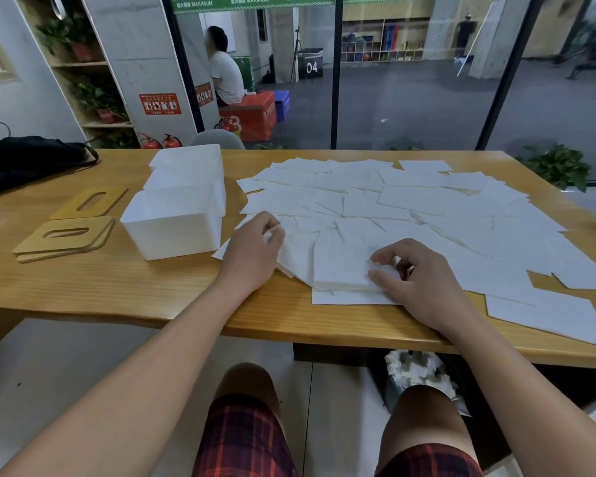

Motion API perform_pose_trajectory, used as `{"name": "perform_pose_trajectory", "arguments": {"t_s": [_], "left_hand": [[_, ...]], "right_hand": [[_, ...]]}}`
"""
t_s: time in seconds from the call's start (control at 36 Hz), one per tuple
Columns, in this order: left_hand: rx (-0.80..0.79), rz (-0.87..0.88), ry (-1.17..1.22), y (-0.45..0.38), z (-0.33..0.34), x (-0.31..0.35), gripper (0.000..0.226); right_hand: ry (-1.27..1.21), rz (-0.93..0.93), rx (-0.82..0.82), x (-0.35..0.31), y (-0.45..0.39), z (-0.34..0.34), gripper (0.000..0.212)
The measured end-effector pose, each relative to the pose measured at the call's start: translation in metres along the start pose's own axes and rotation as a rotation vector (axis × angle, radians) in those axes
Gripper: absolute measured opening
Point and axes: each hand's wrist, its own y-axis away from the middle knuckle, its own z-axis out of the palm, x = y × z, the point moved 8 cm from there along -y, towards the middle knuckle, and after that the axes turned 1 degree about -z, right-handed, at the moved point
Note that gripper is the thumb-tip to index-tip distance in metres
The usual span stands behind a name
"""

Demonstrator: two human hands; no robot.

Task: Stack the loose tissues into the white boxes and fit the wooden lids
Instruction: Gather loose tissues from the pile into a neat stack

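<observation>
Loose tissues point(410, 208) lie spread over the wooden table point(117, 284), from 12 to 3 o'clock. The right hand point(424, 280) pinches the edge of a small stack of tissues point(341, 266) at the near edge. The left hand point(255, 246), at 9 o'clock of this stack, grips another tissue with curled fingers. Three white boxes point(176, 218) stand at 10 o'clock, open, and the wooden lids point(66, 235) lie further left.

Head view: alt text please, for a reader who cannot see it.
Both hands work a small tissue stack at the wooden table's near edge: right hand pinches it, left hand grips adjacent tissues. Loose tissues spread beyond; white boxes and wooden lids sit left.
</observation>
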Motion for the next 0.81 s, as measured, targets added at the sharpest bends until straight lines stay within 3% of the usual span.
{"name": "perform_pose_trajectory", "arguments": {"t_s": [0.14, 0.25, 0.39, 0.53, 0.69, 0.81], "left_hand": [[0.137, -0.086, 0.123, -0.007, -0.036, -0.012, 0.008], [0.215, -0.085, 0.345, -0.003, -0.053, -0.004, 0.015], [0.032, -0.044, 0.645, 0.012, -0.031, 0.035, 0.023], [-0.139, -0.005, 0.827, 0.028, 0.004, 0.076, 0.022], [-0.150, -0.030, 0.763, 0.042, 0.036, 0.081, 0.025], [-0.150, -0.026, 0.587, 0.046, 0.044, 0.064, 0.027]], "right_hand": [[0.000, -0.002, 0.010, -0.002, 0.001, -0.002, 0.014], [-0.019, 0.011, 0.052, -0.006, 0.003, -0.006, 0.014], [-0.103, -0.014, 0.109, -0.019, 0.006, -0.014, 0.037], [-0.185, 0.019, 0.055, -0.020, 0.006, -0.012, 0.055], [-0.368, 0.020, -0.005, -0.018, 0.004, -0.012, 0.043], [-0.316, 0.044, 0.066, -0.006, 0.002, -0.015, 0.053]]}}
